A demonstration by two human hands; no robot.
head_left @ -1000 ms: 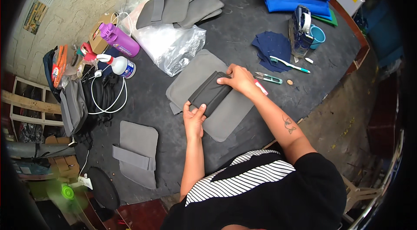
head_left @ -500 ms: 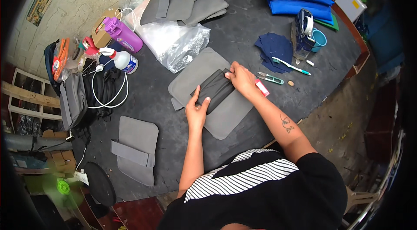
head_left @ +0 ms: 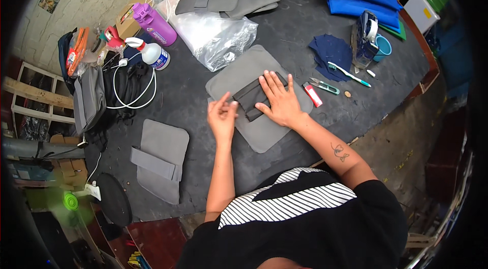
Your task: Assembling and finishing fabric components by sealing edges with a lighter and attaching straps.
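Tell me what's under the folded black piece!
The folded black piece lies on a grey panel, which sticks out around it. I can't see whether anything is tucked between them, because the black piece covers that spot.

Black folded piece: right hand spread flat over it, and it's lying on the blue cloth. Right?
One thing's off: the black folded piece lies on a grey panel, not on blue cloth, as the head view shows. The right hand is spread flat over it, as you say.
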